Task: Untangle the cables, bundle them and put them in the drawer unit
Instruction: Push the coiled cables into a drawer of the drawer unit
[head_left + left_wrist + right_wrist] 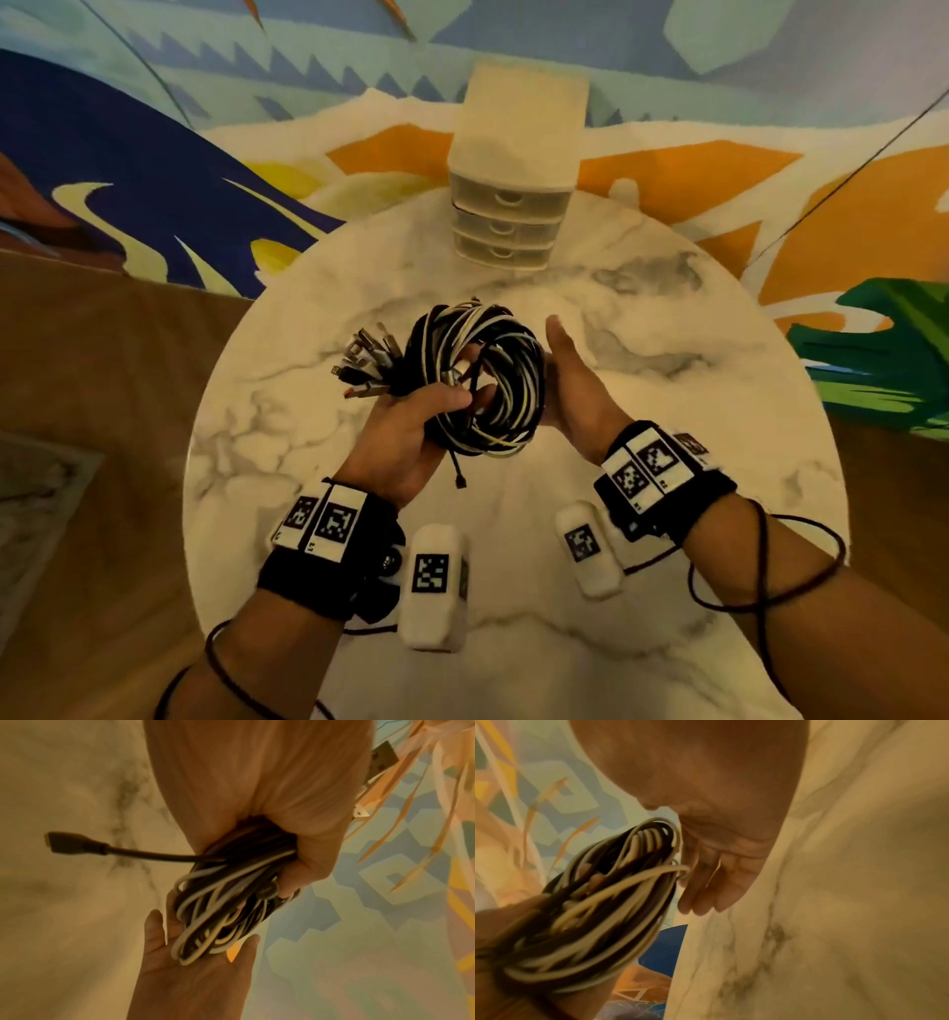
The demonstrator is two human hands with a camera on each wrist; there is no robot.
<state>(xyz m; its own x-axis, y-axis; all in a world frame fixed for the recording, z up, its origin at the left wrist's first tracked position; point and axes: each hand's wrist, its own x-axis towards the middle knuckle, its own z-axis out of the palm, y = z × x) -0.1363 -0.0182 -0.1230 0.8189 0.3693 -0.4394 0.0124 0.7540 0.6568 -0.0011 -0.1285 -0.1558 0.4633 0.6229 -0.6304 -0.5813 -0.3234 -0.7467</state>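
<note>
Left hand [411,437] grips cable bundle [482,380]; plug [69,842] dangles.

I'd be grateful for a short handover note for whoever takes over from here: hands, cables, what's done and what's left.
Left hand: grips the coil of black and white cables at its near side, held above the table; plug ends fan out to the left, and one black plug hangs below.
Right hand: open, palm flat against the coil's right side, holding nothing.
Drawer unit: at the table's far edge, all three drawers closed.
Done: cables are gathered into one coil.
Left: I see no tie on it, so secure it if needed, open a drawer and put the coil in.
</note>
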